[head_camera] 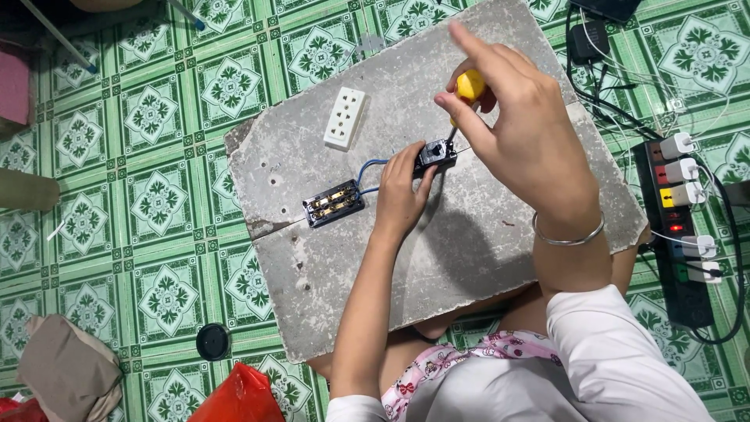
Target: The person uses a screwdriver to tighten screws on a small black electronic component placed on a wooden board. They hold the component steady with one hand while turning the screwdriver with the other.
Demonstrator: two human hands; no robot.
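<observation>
Grey slab [469,258] — white socket cover [344,117], open socket base [334,203], power strip [687,227] beside

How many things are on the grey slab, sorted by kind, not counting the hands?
White socket cover: 1
Open socket base with brass contacts: 1
Small black part with blue wires, held by the left hand: 1
Yellow-handled screwdriver, held by the right hand: 1
Total: 4
</observation>
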